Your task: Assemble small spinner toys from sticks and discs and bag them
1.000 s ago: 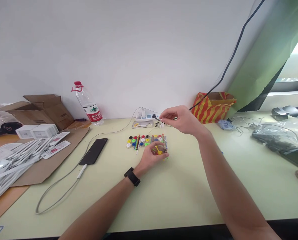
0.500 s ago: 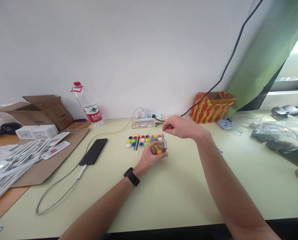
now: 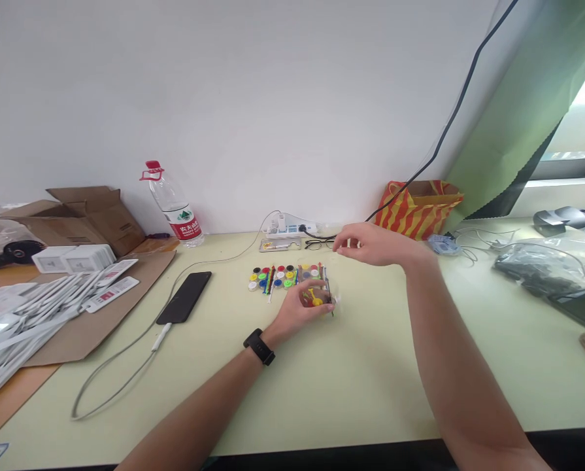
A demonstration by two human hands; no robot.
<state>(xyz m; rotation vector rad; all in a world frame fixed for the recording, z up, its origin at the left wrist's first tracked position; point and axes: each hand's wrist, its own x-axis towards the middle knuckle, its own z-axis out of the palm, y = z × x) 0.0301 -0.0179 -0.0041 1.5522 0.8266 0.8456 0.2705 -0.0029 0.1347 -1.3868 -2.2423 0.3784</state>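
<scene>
Against a plain white wall (image 3: 233,118) stood a pale yellow-green table (image 3: 370,405), with a power strip (image 3: 292,227) along its back edge. Near the middle, the left hand (image 3: 302,307), a black watch (image 3: 259,347) on its wrist, gripped a small see-through object (image 3: 316,301) between thumb and fingers; something yellow showed through it. Just behind lay rows of small round coloured pieces (image 3: 281,269), with thin coloured sticks (image 3: 271,282) among them. Above the tabletop, to the right of these, hung the right hand (image 3: 358,245), its fingers curled toward the thumb; whether it pinched anything could not be told. Well to the left were a black smartphone (image 3: 189,297), plugged into a white cable (image 3: 161,337), and a red-capped plastic bottle (image 3: 184,222). A red-and-yellow striped bag (image 3: 414,216) stood by the wall on the right.
</scene>
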